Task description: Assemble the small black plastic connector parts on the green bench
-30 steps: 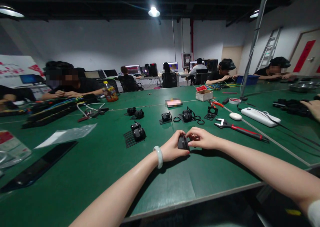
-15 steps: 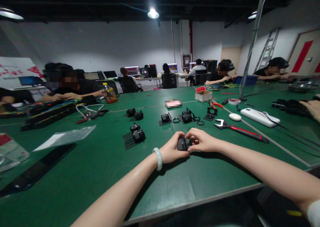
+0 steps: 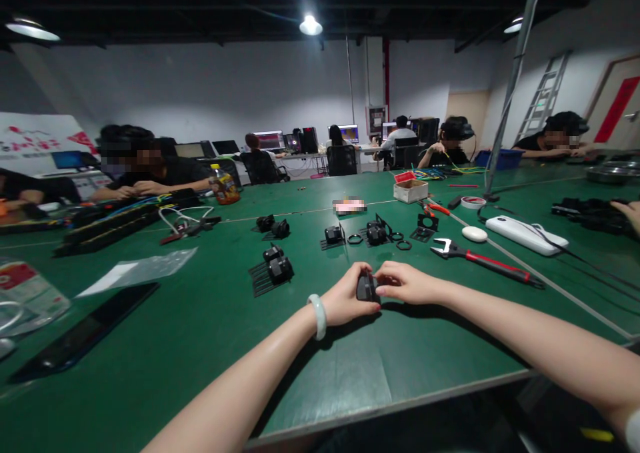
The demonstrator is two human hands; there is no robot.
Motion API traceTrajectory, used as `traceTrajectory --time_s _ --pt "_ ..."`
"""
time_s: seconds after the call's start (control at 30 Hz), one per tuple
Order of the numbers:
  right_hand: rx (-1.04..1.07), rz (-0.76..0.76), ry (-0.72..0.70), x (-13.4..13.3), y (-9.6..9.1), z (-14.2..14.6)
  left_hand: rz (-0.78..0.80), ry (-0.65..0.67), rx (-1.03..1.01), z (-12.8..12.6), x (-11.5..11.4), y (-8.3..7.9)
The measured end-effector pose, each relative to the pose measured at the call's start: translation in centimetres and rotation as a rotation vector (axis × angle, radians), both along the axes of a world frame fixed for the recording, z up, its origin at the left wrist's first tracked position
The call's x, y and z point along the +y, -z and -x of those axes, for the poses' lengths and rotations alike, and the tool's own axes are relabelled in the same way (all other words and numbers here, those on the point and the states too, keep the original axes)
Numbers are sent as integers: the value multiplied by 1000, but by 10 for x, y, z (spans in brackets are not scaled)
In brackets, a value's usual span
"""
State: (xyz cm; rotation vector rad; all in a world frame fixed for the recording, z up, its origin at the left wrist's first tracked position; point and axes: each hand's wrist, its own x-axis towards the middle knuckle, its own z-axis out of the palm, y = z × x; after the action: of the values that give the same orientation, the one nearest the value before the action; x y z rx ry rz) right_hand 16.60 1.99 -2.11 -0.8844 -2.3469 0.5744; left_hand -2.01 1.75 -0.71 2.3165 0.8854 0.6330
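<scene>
My left hand [image 3: 347, 298], with a pale bangle [image 3: 317, 316] at the wrist, is closed around a black plastic fitting [image 3: 367, 288] just above the green table. On the fitting's right side, the curled fingers of my right hand [image 3: 404, 284] touch it; their tips are partly hidden. Beyond my hands lie similar black fittings on slotted brackets [image 3: 379, 232], two loose black rings [image 3: 355, 239] and a flat bracket with a round hole [image 3: 425, 225]. More black fittings on a bracket [image 3: 274, 269] sit to the left.
An adjustable wrench [image 3: 487, 264] with red-black handle lies right, near a white power strip [image 3: 526, 235] and a white oval object [image 3: 474, 234]. A dark phone-like slab [image 3: 87, 333] and plastic bag [image 3: 137, 272] lie left. A metal pole [image 3: 510, 93] stands at right. Other people sit around the table.
My right hand's fingers have shifted and closed in on the fitting's right side. My left hand keeps its hold. The whole view has shifted slightly.
</scene>
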Motion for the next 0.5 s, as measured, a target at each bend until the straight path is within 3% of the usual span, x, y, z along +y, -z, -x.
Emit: traceTrajectory --time_s 0.3,0.5 --pt "163 83 -1 -3 4 3 13 39 -11 0 1 2" --pt "156 65 16 -5 1 3 16 36 -18 1 0 3"
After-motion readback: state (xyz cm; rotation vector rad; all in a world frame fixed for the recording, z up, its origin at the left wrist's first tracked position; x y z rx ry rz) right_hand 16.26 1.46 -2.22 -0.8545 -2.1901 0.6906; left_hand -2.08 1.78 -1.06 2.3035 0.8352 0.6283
